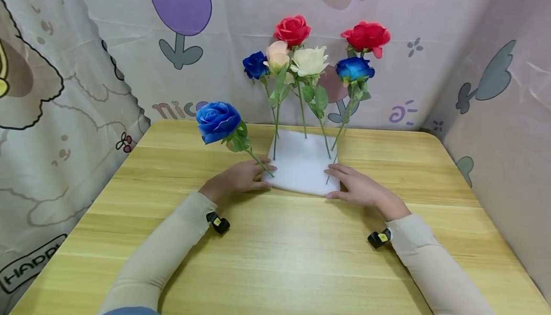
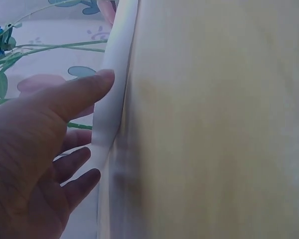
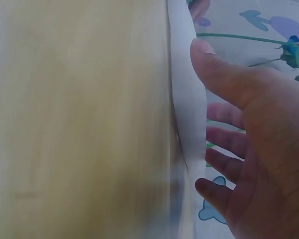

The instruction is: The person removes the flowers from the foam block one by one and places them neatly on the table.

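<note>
A white foam board [image 1: 303, 167] lies on the table with artificial roses standing in it. My left hand [image 1: 241, 176] touches its left side, beside the stem of a large blue rose [image 1: 218, 122] leaning left. In the left wrist view the thumb [image 2: 92, 89] lies along the board's edge and the other fingers are loosely spread. On the board's right side rests my right hand [image 1: 363, 188], fingers extended; its thumb [image 3: 209, 59] meets the edge in the right wrist view. Behind stand red roses [image 1: 292, 30], a peach rose [image 1: 277, 56], a white rose [image 1: 310, 60] and more blue roses [image 1: 355, 69].
The wooden table [image 1: 275, 257] extends in front and to both sides of the board. A printed curtain [image 1: 241, 9] hangs close behind the table and along its sides. Small black devices [image 1: 218, 222] sit at both wrists.
</note>
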The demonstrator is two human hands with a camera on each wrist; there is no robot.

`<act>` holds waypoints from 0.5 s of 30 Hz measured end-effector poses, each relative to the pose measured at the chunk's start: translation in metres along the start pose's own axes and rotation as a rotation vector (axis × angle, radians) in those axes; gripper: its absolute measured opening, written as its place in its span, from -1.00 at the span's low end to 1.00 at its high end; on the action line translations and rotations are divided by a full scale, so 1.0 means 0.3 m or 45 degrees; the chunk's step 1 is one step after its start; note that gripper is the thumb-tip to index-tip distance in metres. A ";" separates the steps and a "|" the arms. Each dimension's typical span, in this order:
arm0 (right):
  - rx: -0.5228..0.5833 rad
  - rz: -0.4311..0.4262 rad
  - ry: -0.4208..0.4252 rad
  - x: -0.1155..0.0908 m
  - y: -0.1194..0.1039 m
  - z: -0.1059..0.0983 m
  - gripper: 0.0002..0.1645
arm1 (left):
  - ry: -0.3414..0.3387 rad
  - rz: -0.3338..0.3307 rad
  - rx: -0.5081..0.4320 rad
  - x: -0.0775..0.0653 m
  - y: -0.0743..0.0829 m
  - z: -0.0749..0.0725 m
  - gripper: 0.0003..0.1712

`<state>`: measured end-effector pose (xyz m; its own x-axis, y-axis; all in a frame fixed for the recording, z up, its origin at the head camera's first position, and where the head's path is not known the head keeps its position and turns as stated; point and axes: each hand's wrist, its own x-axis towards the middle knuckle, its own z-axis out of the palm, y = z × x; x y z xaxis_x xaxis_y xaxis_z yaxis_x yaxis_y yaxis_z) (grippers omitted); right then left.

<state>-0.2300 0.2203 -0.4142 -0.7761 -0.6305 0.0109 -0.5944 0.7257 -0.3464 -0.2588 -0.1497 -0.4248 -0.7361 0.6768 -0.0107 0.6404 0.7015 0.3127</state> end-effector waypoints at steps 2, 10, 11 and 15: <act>0.004 0.002 -0.004 -0.005 0.003 -0.001 -0.06 | 0.004 0.014 -0.006 -0.002 0.007 0.003 -0.42; 0.039 0.019 -0.021 -0.030 0.022 -0.010 -0.13 | -0.015 0.072 0.028 0.000 0.044 0.009 -0.51; 0.041 0.020 -0.023 -0.033 0.025 -0.012 -0.13 | -0.014 0.082 0.036 0.001 0.048 0.009 -0.54; 0.043 0.028 -0.031 -0.048 0.031 -0.019 -0.13 | -0.022 0.107 0.030 0.000 0.068 0.009 -0.64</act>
<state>-0.2254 0.2377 -0.4120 -0.7834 -0.6211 -0.0200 -0.5693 0.7303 -0.3775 -0.2451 -0.1349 -0.4208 -0.6758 0.7371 -0.0019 0.7048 0.6470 0.2909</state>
